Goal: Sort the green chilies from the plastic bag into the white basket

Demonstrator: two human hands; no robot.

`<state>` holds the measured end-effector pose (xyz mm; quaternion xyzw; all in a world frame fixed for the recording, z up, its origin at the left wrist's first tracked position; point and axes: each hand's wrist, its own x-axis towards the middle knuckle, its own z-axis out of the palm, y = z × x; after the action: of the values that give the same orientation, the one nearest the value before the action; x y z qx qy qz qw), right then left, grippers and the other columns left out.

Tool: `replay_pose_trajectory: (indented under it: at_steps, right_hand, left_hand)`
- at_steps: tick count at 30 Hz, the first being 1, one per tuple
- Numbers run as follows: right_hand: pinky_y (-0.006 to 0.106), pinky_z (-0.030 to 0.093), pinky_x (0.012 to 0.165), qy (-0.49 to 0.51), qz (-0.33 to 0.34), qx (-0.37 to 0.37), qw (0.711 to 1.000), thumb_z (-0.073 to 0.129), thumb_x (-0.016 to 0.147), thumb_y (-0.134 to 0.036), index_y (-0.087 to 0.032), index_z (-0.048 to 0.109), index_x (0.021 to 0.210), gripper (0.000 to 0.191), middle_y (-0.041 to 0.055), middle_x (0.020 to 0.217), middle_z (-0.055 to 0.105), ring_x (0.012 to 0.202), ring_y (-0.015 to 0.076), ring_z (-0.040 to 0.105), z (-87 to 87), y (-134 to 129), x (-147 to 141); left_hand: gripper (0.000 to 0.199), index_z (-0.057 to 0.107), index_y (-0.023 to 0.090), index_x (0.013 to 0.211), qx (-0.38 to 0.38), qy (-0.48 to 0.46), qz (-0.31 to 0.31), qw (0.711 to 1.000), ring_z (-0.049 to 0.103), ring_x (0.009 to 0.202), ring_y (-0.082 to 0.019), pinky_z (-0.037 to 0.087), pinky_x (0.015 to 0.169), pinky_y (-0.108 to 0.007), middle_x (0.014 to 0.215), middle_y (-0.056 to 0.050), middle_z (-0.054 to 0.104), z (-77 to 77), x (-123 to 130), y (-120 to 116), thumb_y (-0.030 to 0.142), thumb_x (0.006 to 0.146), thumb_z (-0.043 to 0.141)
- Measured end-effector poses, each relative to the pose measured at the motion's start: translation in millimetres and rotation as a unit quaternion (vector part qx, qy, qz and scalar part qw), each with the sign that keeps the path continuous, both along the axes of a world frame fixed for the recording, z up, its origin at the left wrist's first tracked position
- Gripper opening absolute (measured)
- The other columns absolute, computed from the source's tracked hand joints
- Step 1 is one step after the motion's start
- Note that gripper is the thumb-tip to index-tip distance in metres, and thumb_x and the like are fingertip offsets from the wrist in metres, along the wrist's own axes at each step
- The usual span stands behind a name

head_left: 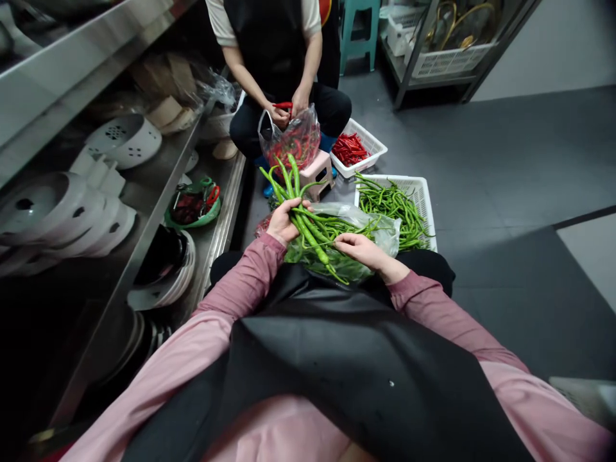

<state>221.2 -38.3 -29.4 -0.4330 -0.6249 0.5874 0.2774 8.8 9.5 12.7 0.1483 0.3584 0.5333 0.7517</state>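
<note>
My left hand (283,221) grips a bunch of long green chili peppers (294,192), their stems pointing up and away. My right hand (363,250) pinches the lower end of one of those peppers over a clear plastic bag (380,234) of green chilies that rests on my lap. Just beyond the bag, a white basket (426,192) holds more green chilies (392,205).
A person sits opposite me, hands (289,109) on a red chili over a plastic bag of red chilies (293,138). A small white basket of red chilies (353,149) and a pink stool (317,170) lie between us. Steel shelves (158,212) with white dishes stand on the left. Grey floor on the right.
</note>
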Motion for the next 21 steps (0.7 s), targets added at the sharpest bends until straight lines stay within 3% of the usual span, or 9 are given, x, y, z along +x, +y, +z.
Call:
replay_pose_trajectory:
  at_steps: [4, 10, 14, 17, 19, 21]
  right_hand:
    - [0.021, 0.03, 0.056, 0.033, 0.015, -0.016, 0.999, 0.066, 0.071, -0.042, -0.014, 0.061, 0.077, 0.03, -0.0045, 0.064, 0.049, 0.058, 0.0064, 0.039, -0.2, -1.4, -8.6]
    - [0.02, 0.016, 0.043, 0.196, 0.004, -0.201, 0.96, 0.068, 0.069, -0.051, -0.017, 0.05, 0.073, 0.039, -0.0085, 0.052, 0.035, 0.045, 0.0042, 0.025, -1.1, -10.2, -16.7]
    - [0.02, 0.014, 0.042, 0.175, 0.009, -0.227, 0.958, 0.067, 0.069, -0.053, -0.017, 0.05, 0.072, 0.04, -0.0093, 0.049, 0.03, 0.044, 0.0042, 0.021, -4.5, -17.9, -23.4]
    - [0.021, 0.016, 0.043, 0.083, -0.034, -0.176, 0.98, 0.059, 0.076, -0.052, -0.018, 0.045, 0.067, 0.037, -0.0079, 0.051, 0.029, 0.045, 0.0052, 0.021, -7.8, -19.3, -27.9]
    - [0.022, 0.019, 0.046, -0.02, -0.088, -0.074, 0.993, 0.057, 0.078, -0.043, -0.018, 0.043, 0.062, 0.033, -0.0055, 0.054, 0.034, 0.049, 0.0066, 0.026, -11.6, -16.4, -29.5]
    - [0.023, 0.021, 0.049, -0.109, -0.143, 0.021, 0.983, 0.058, 0.077, -0.033, -0.018, 0.043, 0.059, 0.028, -0.0033, 0.058, 0.038, 0.054, 0.0078, 0.029, -16.1, -10.5, -29.0]
  left_hand:
    - [0.009, 0.055, 0.013, 0.075, -0.015, -0.024, 0.009, 1.0, 0.061, 0.063, -0.014, 0.053, 0.069, -0.032, 0.065, -0.002, 0.058, -2.3, -6.2, -0.6, 0.018, 0.081, 0.051]
    - [0.011, 0.054, 0.013, 0.072, 0.001, -0.04, 0.011, 0.999, 0.06, 0.06, -0.013, 0.053, 0.069, -0.03, 0.065, -0.001, 0.058, -7.5, -9.9, 1.5, 0.018, 0.081, 0.049]
    - [0.012, 0.053, 0.013, 0.07, -0.004, -0.011, 0.032, 0.999, 0.06, 0.06, -0.012, 0.053, 0.067, -0.028, 0.064, -0.001, 0.057, -12.8, -7.1, 2.2, 0.02, 0.08, 0.053]
    - [0.013, 0.053, 0.013, 0.068, 0.003, 0.019, 0.058, 0.998, 0.059, 0.059, -0.011, 0.052, 0.064, -0.025, 0.062, -0.001, 0.056, -12.1, -2.3, 0.0, 0.019, 0.08, 0.052]
    - [0.012, 0.052, 0.014, 0.067, 0.02, 0.033, 0.076, 0.996, 0.058, 0.058, -0.011, 0.052, 0.064, -0.024, 0.061, 0.0, 0.055, -7.5, 0.5, -2.4, 0.017, 0.079, 0.051]
    - [0.01, 0.053, 0.014, 0.07, 0.04, 0.034, 0.076, 0.996, 0.058, 0.059, -0.011, 0.052, 0.064, -0.024, 0.062, 0.0, 0.055, 0.3, 1.7, -4.5, 0.017, 0.079, 0.051]
